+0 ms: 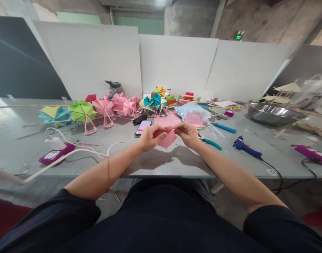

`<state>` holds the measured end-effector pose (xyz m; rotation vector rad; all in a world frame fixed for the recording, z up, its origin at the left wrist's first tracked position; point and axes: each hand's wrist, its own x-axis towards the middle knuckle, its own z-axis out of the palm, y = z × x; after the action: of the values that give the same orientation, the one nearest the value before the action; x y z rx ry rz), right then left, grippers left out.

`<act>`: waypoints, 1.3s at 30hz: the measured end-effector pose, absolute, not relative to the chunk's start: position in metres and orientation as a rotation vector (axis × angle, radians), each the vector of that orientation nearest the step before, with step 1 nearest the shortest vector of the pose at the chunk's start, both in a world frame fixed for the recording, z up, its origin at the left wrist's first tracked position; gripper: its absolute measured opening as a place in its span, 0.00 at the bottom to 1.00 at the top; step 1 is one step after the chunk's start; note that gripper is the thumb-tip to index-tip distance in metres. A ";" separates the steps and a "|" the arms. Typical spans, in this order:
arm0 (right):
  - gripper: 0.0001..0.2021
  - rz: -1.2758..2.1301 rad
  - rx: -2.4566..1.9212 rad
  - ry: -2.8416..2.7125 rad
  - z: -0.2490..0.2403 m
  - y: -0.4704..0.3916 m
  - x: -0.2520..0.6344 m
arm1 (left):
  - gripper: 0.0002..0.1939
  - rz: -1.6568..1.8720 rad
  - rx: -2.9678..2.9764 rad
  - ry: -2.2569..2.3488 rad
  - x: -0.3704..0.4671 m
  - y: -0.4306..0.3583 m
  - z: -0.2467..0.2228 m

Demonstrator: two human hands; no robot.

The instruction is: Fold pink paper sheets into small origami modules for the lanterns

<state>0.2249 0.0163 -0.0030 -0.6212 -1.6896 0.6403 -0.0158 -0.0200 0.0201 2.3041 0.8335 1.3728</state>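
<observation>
A piece of folded pink paper point(168, 140) is held between my hands, just above the table near its front. My left hand point(151, 137) grips its left side, thumb on top and fingers around the back. At the upper right corner, my right hand point(186, 134) pinches the paper between thumb and fingertips. Behind the paper lies a flat pink sheet point(166, 119). A phone point(143, 128) with a lit screen is close to my left hand. Pliers with teal handles point(211, 142) lie beside my right hand.
Folded-paper wheel models point(83, 111) line the table's back left. A blue glue gun point(246, 147), a blue-handled tool point(224, 127) and a steel bowl point(275, 115) are on the right. A purple power strip point(56, 154) and white cable point(79, 150) lie left. White panels point(176, 66) stand behind.
</observation>
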 end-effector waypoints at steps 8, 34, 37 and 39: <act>0.15 0.564 -0.602 -1.795 0.003 0.012 0.224 | 0.17 1.384 2.461 0.825 -0.019 -0.023 0.026; 0.19 0.590 -0.710 -1.738 -0.001 0.020 0.230 | 0.15 1.404 2.727 0.827 -0.020 -0.016 0.015; 0.19 0.634 -0.702 -1.708 -0.001 0.022 0.229 | 0.18 1.463 2.648 0.851 -0.019 -0.015 0.013; 0.18 0.660 -0.690 -1.691 0.000 0.021 0.227 | 0.18 1.501 2.576 0.893 -0.019 -0.014 0.011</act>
<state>0.2268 0.0211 -0.0004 -0.6904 -1.6905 0.6603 -0.0188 -0.0139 0.0113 2.5757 0.8929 1.5006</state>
